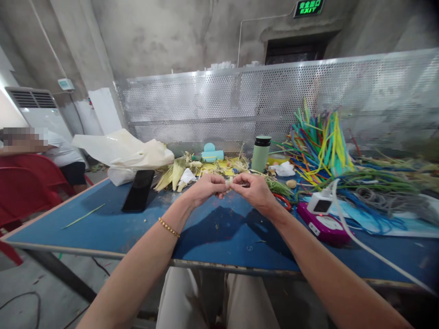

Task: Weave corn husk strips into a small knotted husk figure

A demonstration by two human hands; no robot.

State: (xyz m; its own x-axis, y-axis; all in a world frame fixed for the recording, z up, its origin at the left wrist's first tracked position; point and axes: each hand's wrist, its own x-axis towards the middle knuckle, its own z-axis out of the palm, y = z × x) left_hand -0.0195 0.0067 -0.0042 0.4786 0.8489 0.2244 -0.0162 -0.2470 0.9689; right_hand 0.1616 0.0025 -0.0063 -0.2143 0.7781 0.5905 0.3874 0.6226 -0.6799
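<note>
Above the blue table [137,235], my left hand [207,188] and my right hand [254,189] meet fingertip to fingertip. Both hands pinch a small pale strip [230,181] between thumb and forefinger; most of it is covered by the fingers and its exact kind is unclear. Behind the hands lies a heap of dried husks and plant scraps [176,173]. A green tumbler with a black lid [261,154] stands upright just beyond my right hand. Red-handled scissors, it seems, show one red loop [284,201] beside my right wrist.
A black phone [138,191] and a white plastic bag [137,153] lie to the left. On the right are a purple power strip [322,224] with a white charger [320,202], a white cable, green cords and a bundle of coloured strips [329,141]. A person [65,155] sits far left.
</note>
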